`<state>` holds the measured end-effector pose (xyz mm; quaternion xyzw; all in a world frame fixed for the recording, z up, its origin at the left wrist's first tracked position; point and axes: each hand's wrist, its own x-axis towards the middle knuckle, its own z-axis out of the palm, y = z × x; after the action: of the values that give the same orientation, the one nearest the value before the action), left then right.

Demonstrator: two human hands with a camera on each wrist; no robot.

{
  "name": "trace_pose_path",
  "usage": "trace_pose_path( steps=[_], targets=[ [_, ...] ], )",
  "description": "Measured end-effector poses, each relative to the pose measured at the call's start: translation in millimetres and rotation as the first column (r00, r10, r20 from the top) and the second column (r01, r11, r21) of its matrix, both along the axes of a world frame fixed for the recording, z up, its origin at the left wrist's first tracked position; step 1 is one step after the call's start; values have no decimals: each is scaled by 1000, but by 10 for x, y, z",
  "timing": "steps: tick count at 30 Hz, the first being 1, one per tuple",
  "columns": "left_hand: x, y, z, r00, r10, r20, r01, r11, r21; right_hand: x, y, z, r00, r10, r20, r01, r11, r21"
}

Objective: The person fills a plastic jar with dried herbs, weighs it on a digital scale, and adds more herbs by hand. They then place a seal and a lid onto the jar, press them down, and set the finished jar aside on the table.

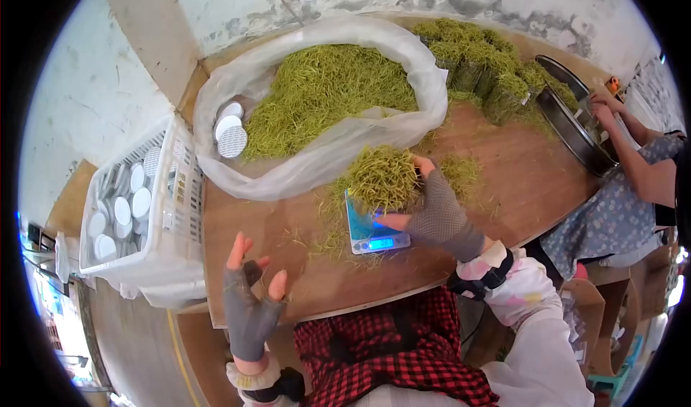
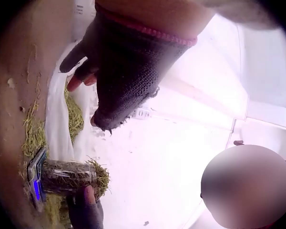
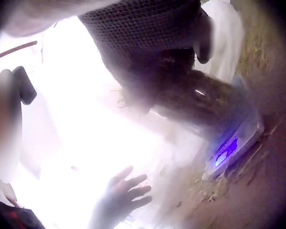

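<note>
A clear jar [image 2: 69, 175], packed with short green dried stems heaped above its rim, stands on a small digital scale [image 1: 358, 243] with a lit blue display. My right hand [image 1: 448, 213], in a grey fingerless glove, grips the jar near its top, thumb and fingers on either side. Near the front left of the table, my left hand [image 1: 252, 310], gloved alike, is raised with fingers spread and holds nothing. Loose stems lie around the scale. Behind it, a large clear plastic bag [image 1: 317, 169] lies open around a big heap of the same stems [image 1: 338, 83].
White round lids [image 1: 232, 141] lie in the bag's left side. More lids fill a white plastic crate [image 1: 180, 191] at the left. Several filled jars [image 1: 468, 72] stand at the back right. Beside a round metal pan [image 1: 576, 130], another person's hands [image 1: 608, 108] work at the right.
</note>
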<state>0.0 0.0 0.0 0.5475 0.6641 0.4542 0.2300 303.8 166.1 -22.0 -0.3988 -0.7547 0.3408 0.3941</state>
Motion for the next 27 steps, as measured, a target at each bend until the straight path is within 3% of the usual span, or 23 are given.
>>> trace_pose_path(
  steps=[3,5,6,10,12,14,15,17,21,27],
  targets=[
    [-34,-5,13,999,21,-31,-19,999,50,37,-147,15,992,-18,-126,19,1000,3],
    [-16,-2,-12,1000,19,-14,-19,1000,25,251,-197,82,997,-72,43,74,996,-52],
    [-10,13,-51,1000,21,-6,-21,1000,19,362,-212,93,994,-75,79,74,997,19],
    [15,72,-102,999,-45,0,45,999,4,669,-248,-12,988,-138,62,146,980,-138],
    [72,148,-57,997,-76,-8,76,997,-15,740,-290,37,979,-155,130,164,985,-62],
    [165,269,8,965,-239,-106,243,970,21,761,-297,15,981,-145,131,146,989,-1],
    [206,329,18,965,-240,-108,243,970,20,761,-293,17,982,-134,133,126,990,68],
    [289,453,11,924,-299,-238,328,940,93,700,-316,76,982,-131,134,116,987,112],
    [457,666,22,902,-322,-286,376,914,154,564,-337,196,987,-102,120,68,963,261],
    [670,891,124,869,-297,-396,418,869,266,407,-333,400,985,-90,144,36,938,345]
  ],
)
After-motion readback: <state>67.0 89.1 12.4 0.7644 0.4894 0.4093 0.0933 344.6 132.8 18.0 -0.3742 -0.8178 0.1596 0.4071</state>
